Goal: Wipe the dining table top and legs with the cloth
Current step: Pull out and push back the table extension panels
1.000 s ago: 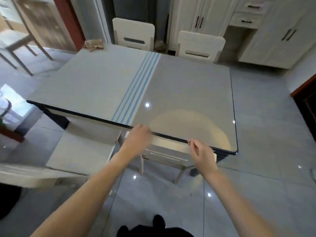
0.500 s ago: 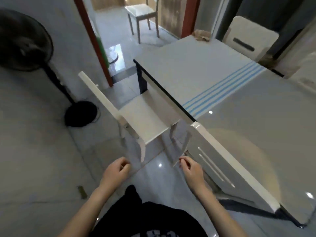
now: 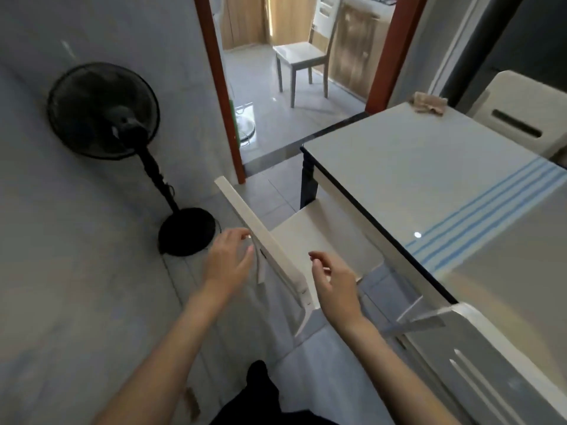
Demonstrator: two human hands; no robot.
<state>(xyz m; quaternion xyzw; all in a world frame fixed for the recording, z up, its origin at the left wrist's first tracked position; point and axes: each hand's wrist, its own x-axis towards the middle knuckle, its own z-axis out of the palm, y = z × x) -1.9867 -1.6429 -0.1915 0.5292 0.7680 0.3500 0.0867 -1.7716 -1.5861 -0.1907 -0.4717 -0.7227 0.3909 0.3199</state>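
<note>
Left hand, right hand open, empty, flanking white wooden chair backrest. Grip both sides; pull clear of glossy grey dining table. Crumpled tan cloth far beyond fingertips.

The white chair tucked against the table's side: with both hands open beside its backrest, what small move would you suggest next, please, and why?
Probably close both hands on the backrest and pull the chair clear. The left hand and right hand flank it, open and empty; its seat blocks the table edge and the dark leg. The cloth lies on the far corner, not yet picked up.
</note>
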